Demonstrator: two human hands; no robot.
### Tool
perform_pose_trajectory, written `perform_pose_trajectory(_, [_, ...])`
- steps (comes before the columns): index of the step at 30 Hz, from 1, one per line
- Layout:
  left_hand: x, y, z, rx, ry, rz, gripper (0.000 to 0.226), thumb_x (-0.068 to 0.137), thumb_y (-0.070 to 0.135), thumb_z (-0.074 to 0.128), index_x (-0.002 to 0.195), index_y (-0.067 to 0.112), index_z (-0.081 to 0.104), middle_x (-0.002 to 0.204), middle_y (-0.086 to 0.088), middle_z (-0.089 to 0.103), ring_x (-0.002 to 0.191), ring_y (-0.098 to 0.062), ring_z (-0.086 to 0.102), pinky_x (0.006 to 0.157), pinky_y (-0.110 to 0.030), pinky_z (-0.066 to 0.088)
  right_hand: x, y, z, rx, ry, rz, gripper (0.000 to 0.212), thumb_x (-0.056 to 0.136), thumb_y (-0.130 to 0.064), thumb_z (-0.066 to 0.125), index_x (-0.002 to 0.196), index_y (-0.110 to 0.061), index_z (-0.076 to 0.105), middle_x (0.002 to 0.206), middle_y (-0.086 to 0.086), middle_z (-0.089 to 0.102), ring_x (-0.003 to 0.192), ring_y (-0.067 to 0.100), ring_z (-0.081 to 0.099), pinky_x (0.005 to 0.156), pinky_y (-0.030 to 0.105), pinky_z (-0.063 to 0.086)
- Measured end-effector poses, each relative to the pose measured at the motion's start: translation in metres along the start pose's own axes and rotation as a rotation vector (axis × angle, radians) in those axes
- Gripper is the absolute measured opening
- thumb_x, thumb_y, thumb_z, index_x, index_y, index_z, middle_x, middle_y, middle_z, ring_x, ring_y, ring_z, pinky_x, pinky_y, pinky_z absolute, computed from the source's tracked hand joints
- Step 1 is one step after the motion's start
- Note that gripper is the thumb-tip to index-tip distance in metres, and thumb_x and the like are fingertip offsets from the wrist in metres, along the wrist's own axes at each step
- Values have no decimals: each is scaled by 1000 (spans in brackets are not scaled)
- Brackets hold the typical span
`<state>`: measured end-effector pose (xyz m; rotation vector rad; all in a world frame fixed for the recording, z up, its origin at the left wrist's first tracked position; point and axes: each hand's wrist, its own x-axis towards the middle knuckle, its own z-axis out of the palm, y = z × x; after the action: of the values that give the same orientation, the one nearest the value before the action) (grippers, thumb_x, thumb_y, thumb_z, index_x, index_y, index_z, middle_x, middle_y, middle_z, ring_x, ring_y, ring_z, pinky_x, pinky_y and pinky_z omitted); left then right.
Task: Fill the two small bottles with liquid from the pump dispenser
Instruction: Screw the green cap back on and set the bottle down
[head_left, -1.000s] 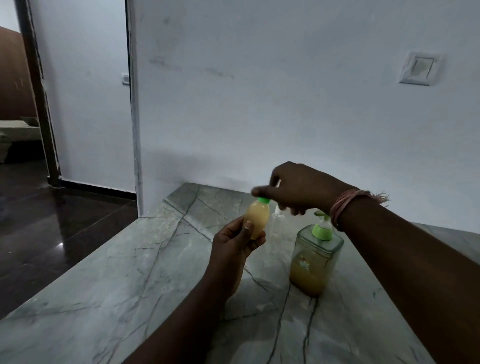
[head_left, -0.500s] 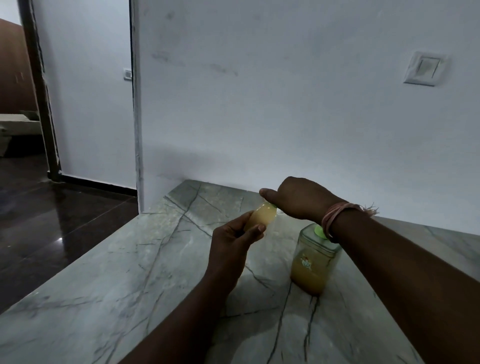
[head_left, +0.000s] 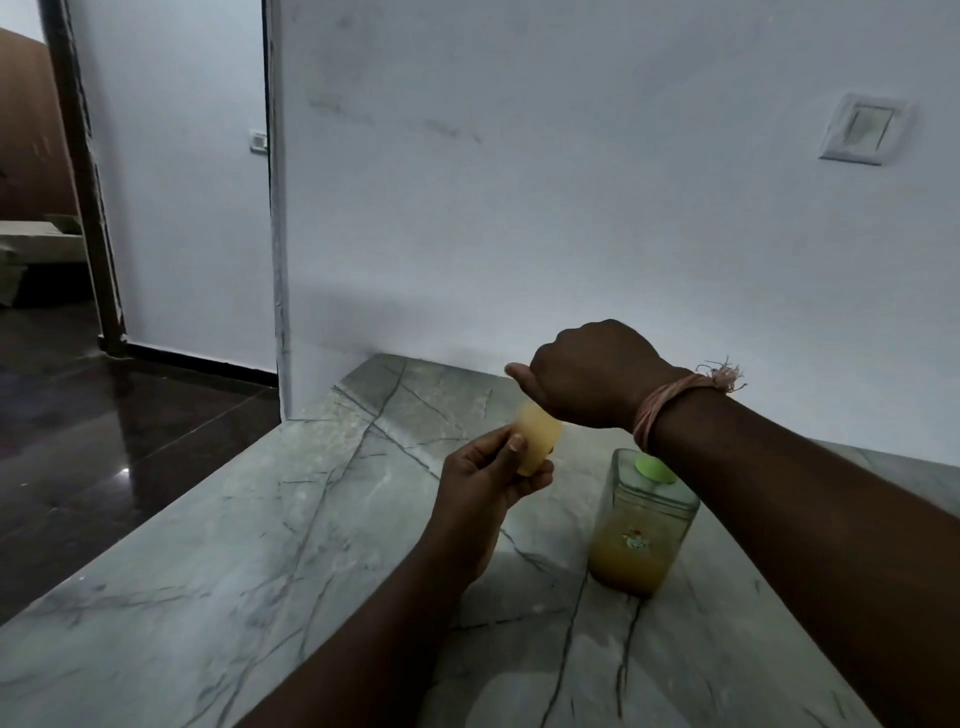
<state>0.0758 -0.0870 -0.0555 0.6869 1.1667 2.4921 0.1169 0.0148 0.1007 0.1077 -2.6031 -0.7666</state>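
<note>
Left hand (head_left: 488, 475) grips 1 small bottle (head_left: 535, 439), thumb across its front, fingers curled behind; the bottle is held above the marble counter (head_left: 234, 561), tilted, and looks full of pale yellow liquid. Right hand (head_left: 592, 376) sits knuckles-up over the bottle's top, fingers curled under and out of my sight. I cannot tell whether they pinch the cap or only cover it; I read this as cap work, tightening most likely.

Pump dispenser (head_left: 641, 525) stands on the counter just right of the left hand, under the right forearm, about a third full of amber liquid. Its green pump head (head_left: 655, 467) is partly hidden by the wrist with the thread band (head_left: 670, 402). The 2nd small bottle I cannot find; it may be behind the hands.

Risks as I judge them:
- Soft bottle, full: a hard squeeze from the left hand while the cap is loose pushes liquid out the neck.
- Tilt plus an unseated cap: drip onto the marble.
- Right forearm passes close over the pump head; dropping the arm could press the pump or tip the dispenser.
- Soapy fingers: the bottle slips.
</note>
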Motion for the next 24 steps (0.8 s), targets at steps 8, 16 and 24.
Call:
perform_pose_trajectory(8, [6, -4, -3, 143, 88, 138, 40, 86, 20, 69, 122, 3, 68, 113, -15, 73, 101, -27, 73, 86, -39, 60, 12, -8, 8, 222, -227, 397, 33, 99, -42, 36, 102, -19, 59, 115, 7, 63, 97, 27, 59, 73, 32, 42])
perform_pose_trajectory(16, [18, -15, -19, 103, 239, 75, 29, 96, -4, 56, 118, 8, 70, 112, -15, 74, 109, -33, 69, 86, -38, 58, 17, -81, 78, 1298, -70, 1009, 58, 67, -47, 75, 106, -11, 53, 104, 9, 67, 92, 28, 68, 79, 42, 59])
perform_pose_trajectory(24, [28, -21, -19, 194, 296, -28, 69, 79, -20, 43, 139, 12, 55, 140, -14, 59, 128, -26, 56, 103, -42, 50, 28, -89, 113, 1227, 101, 1115, 35, 75, -27, 68, 102, -8, 60, 102, 11, 66, 95, 28, 65, 74, 28, 52])
